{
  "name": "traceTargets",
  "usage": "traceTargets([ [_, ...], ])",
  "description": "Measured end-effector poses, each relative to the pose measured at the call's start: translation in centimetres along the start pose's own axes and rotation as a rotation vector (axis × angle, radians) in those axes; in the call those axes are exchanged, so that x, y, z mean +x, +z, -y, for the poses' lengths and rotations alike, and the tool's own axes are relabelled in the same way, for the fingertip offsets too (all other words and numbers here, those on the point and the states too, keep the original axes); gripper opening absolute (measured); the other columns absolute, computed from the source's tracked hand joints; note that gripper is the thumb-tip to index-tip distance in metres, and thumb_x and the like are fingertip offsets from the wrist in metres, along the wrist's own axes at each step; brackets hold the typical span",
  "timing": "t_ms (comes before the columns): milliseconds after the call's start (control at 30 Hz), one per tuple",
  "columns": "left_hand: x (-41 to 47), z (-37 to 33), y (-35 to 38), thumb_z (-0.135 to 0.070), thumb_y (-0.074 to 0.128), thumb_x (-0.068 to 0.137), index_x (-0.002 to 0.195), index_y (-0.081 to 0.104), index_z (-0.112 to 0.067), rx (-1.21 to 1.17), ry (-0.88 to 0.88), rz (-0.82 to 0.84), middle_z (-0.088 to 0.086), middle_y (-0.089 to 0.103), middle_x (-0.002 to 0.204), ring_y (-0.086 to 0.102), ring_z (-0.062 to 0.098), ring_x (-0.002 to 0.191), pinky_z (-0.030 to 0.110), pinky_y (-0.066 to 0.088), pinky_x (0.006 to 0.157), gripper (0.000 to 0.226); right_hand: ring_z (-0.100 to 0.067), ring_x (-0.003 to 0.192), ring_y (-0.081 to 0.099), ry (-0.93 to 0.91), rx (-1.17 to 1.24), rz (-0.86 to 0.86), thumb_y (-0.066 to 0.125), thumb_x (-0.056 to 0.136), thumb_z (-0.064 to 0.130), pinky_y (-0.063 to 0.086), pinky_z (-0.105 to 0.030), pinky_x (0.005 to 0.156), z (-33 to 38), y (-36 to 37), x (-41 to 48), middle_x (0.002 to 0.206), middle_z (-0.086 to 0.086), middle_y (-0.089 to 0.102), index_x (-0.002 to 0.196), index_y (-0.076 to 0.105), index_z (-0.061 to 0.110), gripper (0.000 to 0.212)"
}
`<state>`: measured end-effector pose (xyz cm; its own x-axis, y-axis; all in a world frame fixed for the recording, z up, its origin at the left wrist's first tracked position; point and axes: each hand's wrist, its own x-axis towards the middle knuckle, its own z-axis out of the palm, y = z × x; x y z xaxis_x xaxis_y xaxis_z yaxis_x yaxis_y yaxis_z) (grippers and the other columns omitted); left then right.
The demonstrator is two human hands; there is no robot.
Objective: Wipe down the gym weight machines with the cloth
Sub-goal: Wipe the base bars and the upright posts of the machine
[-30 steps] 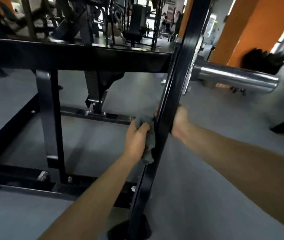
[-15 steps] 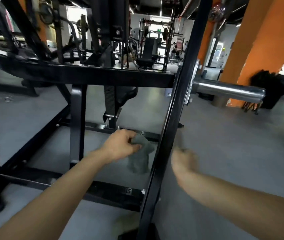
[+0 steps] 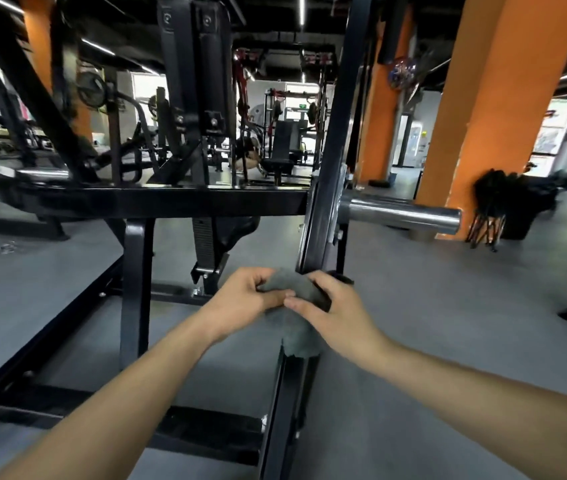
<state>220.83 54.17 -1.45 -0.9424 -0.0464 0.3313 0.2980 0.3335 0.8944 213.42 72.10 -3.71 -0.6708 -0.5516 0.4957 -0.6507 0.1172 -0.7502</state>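
A grey cloth (image 3: 294,323) hangs bunched between both hands, in front of the black slanted upright (image 3: 332,161) of a weight machine. My left hand (image 3: 240,303) pinches the cloth's top left edge with curled fingers. My right hand (image 3: 335,313) grips the cloth from the right, thumb on top. Both hands meet at the middle of the view, just before the upright. A chrome weight sleeve (image 3: 399,213) sticks out to the right of the upright. The cloth's lower end dangles over the machine's lower bar (image 3: 282,410).
A black horizontal beam (image 3: 171,202) crosses at mid height, with a black post (image 3: 135,289) under it and base rails (image 3: 206,434) on the grey floor. Orange pillars (image 3: 496,109) and a dark folded stand (image 3: 503,202) lie to the right. More machines fill the background.
My left hand drew the cloth off the upright and raised it. My right hand let go of the upright and came across to take hold of the cloth. The camera tilted up.
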Motion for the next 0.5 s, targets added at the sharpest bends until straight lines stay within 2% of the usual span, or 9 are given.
traceTargets([
  [67, 0.9, 0.3, 0.9, -0.006, 0.072, 0.095, 0.086, 0.077, -0.011, -0.031, 0.027, -0.159, 0.0, 0.071, 0.073, 0.063, 0.009, 0.071, 0.029, 0.049, 0.069, 0.011, -0.008, 0.093, 0.072, 0.05, 0.042, 0.0, 0.081, 0.09, 0.027, 0.055, -0.026, 0.082, 0.6, -1.0, 1.4, 0.095, 0.008, 0.077, 0.102, 0.073, 0.026, 0.014],
  [167, 1.9, 0.4, 2.8, -0.002, 0.07, 0.094, 0.095, 0.075, -0.012, -0.115, 0.071, -0.383, -0.005, 0.075, 0.082, 0.067, 0.007, 0.078, 0.025, 0.053, 0.073, 0.012, -0.005, 0.088, 0.072, 0.055, -0.026, -0.021, 0.081, 0.089, 0.016, 0.055, -0.027, 0.08, 1.3, -2.4, 3.8, 0.09, 0.012, 0.078, 0.096, 0.078, 0.027, 0.013],
  [200, 2.2, 0.3, 3.4, -0.002, 0.07, 0.094, 0.101, 0.073, -0.016, -0.119, 0.085, -0.449, -0.008, 0.073, 0.091, 0.066, 0.007, 0.083, 0.022, 0.052, 0.074, 0.016, 0.001, 0.086, 0.07, 0.028, -0.063, -0.103, 0.079, 0.089, 0.012, 0.053, -0.026, 0.08, 1.8, -2.7, 4.6, 0.087, 0.018, 0.077, 0.092, 0.078, 0.032, 0.021],
  [267, 2.7, 0.2, 4.1, -0.004, 0.069, 0.092, 0.116, 0.068, -0.024, -0.109, 0.083, -0.526, -0.006, 0.066, 0.109, 0.06, 0.007, 0.089, 0.018, 0.05, 0.079, 0.031, 0.005, 0.089, 0.066, -0.105, -0.166, -0.374, 0.073, 0.087, 0.005, 0.051, -0.023, 0.084, 3.5, -3.9, 6.3, 0.089, 0.023, 0.073, 0.093, 0.075, 0.036, 0.032],
  [333, 2.9, 0.3, 4.1, -0.002, 0.068, 0.092, 0.121, 0.066, -0.027, -0.122, 0.059, -0.519, -0.004, 0.062, 0.115, 0.057, 0.004, 0.087, 0.012, 0.047, 0.077, 0.038, -0.004, 0.099, 0.06, -0.339, -0.33, -0.648, 0.068, 0.085, 0.001, 0.047, -0.02, 0.09, 5.4, -5.5, 8.2, 0.103, 0.011, 0.066, 0.103, 0.073, 0.022, 0.028],
  [400, 2.7, 0.8, 3.9, -0.002, 0.069, 0.091, 0.119, 0.066, -0.03, -0.088, 0.05, -0.463, -0.004, 0.063, 0.115, 0.057, 0.001, 0.086, 0.008, 0.045, 0.075, 0.04, -0.017, 0.109, 0.054, -0.528, -0.56, -0.766, 0.067, 0.084, 0.002, 0.042, -0.023, 0.095, 6.0, -6.9, 10.1, 0.114, -0.002, 0.062, 0.108, 0.069, 0.011, 0.026],
  [433, 2.7, 1.3, 3.8, -0.003, 0.069, 0.09, 0.119, 0.065, -0.031, -0.069, 0.046, -0.436, -0.004, 0.063, 0.115, 0.057, 0.001, 0.087, 0.009, 0.045, 0.076, 0.04, -0.022, 0.113, 0.053, -0.57, -0.674, -0.756, 0.067, 0.085, 0.003, 0.043, -0.029, 0.099, 5.6, -7.1, 11.0, 0.117, -0.006, 0.062, 0.11, 0.069, 0.008, 0.026],
  [500, 2.5, 2.4, 3.8, -0.013, 0.072, 0.085, 0.118, 0.065, -0.033, -0.052, 0.022, -0.388, -0.004, 0.064, 0.115, 0.06, 0.006, 0.091, 0.013, 0.047, 0.08, 0.039, -0.03, 0.118, 0.055, -0.544, -0.898, -0.614, 0.067, 0.086, 0.007, 0.045, -0.041, 0.106, 3.2, -6.4, 11.9, 0.125, -0.01, 0.065, 0.116, 0.07, 0.006, 0.029],
])
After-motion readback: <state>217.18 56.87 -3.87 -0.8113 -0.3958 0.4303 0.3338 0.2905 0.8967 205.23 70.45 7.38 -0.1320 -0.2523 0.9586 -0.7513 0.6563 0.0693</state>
